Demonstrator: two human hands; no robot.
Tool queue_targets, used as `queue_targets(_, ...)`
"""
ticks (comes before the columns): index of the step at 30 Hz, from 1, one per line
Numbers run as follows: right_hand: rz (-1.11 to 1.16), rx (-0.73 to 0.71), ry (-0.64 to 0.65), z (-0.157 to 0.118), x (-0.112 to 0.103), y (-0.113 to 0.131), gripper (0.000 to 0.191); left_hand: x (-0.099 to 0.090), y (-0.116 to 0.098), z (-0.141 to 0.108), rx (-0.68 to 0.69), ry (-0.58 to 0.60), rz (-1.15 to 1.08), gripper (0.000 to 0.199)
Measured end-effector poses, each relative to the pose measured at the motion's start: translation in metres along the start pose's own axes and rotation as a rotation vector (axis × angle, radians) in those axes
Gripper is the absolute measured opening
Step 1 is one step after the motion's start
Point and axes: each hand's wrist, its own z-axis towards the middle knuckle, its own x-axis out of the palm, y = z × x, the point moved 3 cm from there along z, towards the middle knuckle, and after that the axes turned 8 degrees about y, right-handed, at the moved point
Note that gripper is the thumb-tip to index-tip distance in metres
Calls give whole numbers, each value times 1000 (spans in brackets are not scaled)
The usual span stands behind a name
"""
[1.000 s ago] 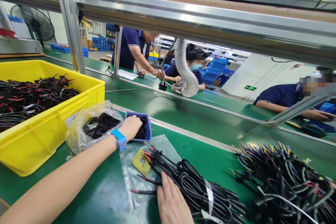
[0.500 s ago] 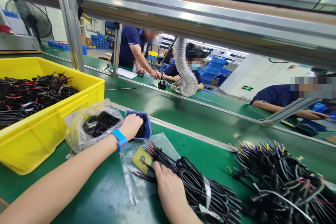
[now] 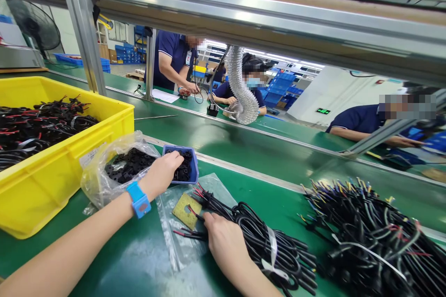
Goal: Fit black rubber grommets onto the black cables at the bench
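My left hand [image 3: 163, 172], with a blue wristband, is at the near left edge of a small blue bin [image 3: 191, 167] of black parts. Its fingers are pressed together; whatever they hold is too small to make out. My right hand [image 3: 225, 241] is closed on a black cable whose red-tipped end sticks out over a yellow square pad [image 3: 181, 217] with a hole. Beside that hand lies a bundle of black cables [image 3: 259, 236], tied with a white band. The pad and part of the bundle rest on a clear plastic bag [image 3: 167, 241].
A clear bag of black parts [image 3: 127, 167] sits between the blue bin and a yellow crate [image 3: 69, 158] of cables. More cables [image 3: 376, 241] lie at right. People work beyond the metal frame [image 3: 81, 32].
My left hand has drawn back slightly from inside the blue bin toward its near left edge. My right hand stays by the cables. The whole view has shifted a little.
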Motion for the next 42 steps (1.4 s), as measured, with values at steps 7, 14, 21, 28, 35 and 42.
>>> queue_targets(7,18,0,86,4,-6,-1,28,26,-35,-63,92,254,-174,23)
queue_targets(14,115,63,98,3,-14,-8,23,39,-16,-76,56,330,-592,41)
queue_targets(21,145,41,113,3,-14,-9,20,48,-2,-77,18,364,-608,29)
queue_targets(28,157,29,99,1,-14,-8,19,32,-8,-69,52,398,-539,28)
queue_targets(35,161,35,98,2,-13,-8,20,39,-6,-67,-29,333,-457,20)
queue_targets(42,229,32,71,-1,-16,-7,21,39,-8,-73,-1,363,-463,23)
